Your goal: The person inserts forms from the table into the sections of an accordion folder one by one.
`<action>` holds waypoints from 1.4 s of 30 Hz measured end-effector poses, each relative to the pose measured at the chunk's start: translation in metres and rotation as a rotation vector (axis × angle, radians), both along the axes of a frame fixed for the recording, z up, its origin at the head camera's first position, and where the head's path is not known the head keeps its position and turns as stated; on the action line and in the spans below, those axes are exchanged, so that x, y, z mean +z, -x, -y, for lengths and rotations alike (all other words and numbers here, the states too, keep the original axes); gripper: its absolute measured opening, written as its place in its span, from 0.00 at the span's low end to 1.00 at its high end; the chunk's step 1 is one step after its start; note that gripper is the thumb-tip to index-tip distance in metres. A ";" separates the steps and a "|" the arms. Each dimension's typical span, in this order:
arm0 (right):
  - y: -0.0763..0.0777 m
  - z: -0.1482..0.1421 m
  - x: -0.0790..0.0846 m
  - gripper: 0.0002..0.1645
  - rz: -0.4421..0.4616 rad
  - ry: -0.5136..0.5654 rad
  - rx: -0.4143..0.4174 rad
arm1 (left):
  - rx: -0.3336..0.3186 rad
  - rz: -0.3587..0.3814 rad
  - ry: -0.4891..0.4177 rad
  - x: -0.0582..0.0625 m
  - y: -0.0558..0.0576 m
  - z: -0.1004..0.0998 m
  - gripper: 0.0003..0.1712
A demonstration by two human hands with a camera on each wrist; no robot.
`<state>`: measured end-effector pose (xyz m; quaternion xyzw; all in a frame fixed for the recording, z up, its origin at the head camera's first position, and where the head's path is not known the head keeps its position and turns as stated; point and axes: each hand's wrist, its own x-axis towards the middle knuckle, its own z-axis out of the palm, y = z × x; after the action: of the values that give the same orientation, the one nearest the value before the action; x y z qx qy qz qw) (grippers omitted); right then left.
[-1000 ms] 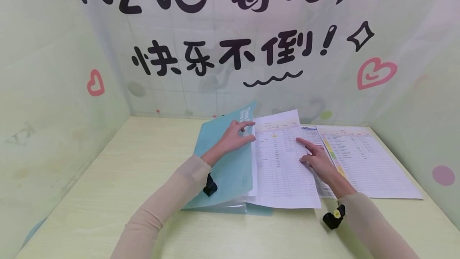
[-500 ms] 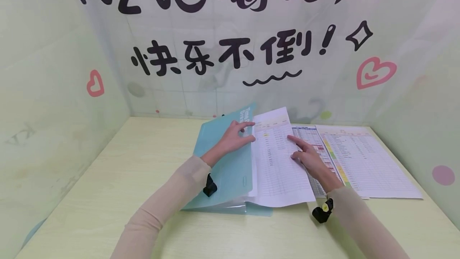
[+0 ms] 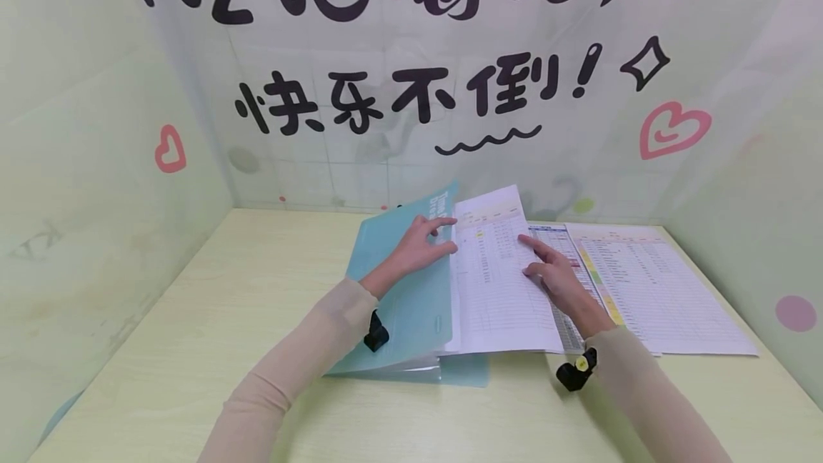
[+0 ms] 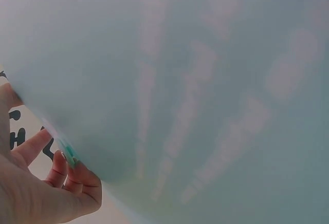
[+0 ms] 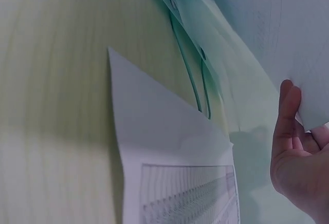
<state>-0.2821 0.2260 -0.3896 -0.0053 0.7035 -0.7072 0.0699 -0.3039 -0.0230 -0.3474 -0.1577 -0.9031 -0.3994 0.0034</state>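
Observation:
In the head view a teal folder (image 3: pixel 392 306) stands with its front cover lifted. My left hand (image 3: pixel 421 243) pinches the cover's free edge; the left wrist view shows thumb and fingers (image 4: pixel 85 183) on that edge, with the cover (image 4: pixel 205 106) filling most of the picture. A printed sheet (image 3: pixel 495 291), ruled as a table, slants up beside the cover, its left edge partly behind it. My right hand (image 3: pixel 559 277) holds the sheet's right edge between thumb and fingers. From the right wrist, the sheet's underside (image 5: pixel 277 34) hangs above the folder's translucent inside.
Further right on the table (image 3: pixel 193 334) lie a printed page with dark and red rows (image 3: pixel 553 234) and another with a coloured column (image 3: pixel 656 291), overlapping each other. A wall with large lettering (image 3: pixel 418 95) stands behind, and side walls close in left and right.
My right hand has shifted left with the sheet, whose lower edge has risen a little and flattened. My left hand and the folder cover have stayed in place.

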 end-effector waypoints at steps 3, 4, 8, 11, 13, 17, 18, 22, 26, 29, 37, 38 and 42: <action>0.000 0.007 -0.001 0.39 0.013 0.032 0.000 | -0.009 -0.006 0.005 0.000 0.002 0.001 0.28; 0.000 0.009 -0.002 0.39 0.012 0.034 0.000 | -0.012 -0.008 0.007 0.000 0.003 0.001 0.28; 0.001 0.020 -0.006 0.40 0.002 0.025 -0.002 | -0.018 -0.003 0.007 0.000 0.005 0.002 0.28; 0.002 0.027 -0.009 0.39 0.007 -0.007 -0.002 | -0.020 0.002 0.009 0.001 0.005 0.003 0.28; 0.002 0.031 -0.011 0.39 0.012 -0.021 0.009 | -0.019 0.007 0.012 0.002 0.005 0.002 0.28; 0.002 0.038 -0.014 0.38 0.020 -0.034 0.034 | -0.017 0.014 0.014 0.001 0.005 0.002 0.27; 0.002 0.040 -0.015 0.38 0.023 -0.026 0.036 | -0.017 0.017 0.015 0.001 0.006 0.002 0.27; 0.002 0.045 -0.018 0.38 0.011 -0.050 0.025 | -0.016 0.022 0.012 0.000 0.006 0.002 0.27; 0.001 0.045 -0.021 0.36 -0.006 -0.102 0.018 | -0.019 0.018 0.017 0.001 0.004 0.002 0.27; -0.003 0.042 -0.022 0.33 -0.006 -0.151 0.039 | -0.015 0.018 0.022 0.001 0.004 0.002 0.28; -0.030 0.030 -0.017 0.27 0.011 -0.264 0.147 | -0.009 0.014 0.017 -0.001 0.004 0.000 0.28; -0.034 0.029 -0.016 0.27 0.009 -0.280 0.157 | -0.011 0.011 0.017 -0.002 0.004 0.001 0.28; -0.046 0.025 -0.014 0.26 0.006 -0.306 0.197 | -0.019 0.006 0.017 -0.002 0.004 0.002 0.28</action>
<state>-0.2357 0.2010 -0.4032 -0.0613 0.7989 -0.5815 0.1408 -0.3077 -0.0249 -0.3497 -0.1653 -0.9048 -0.3924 -0.0048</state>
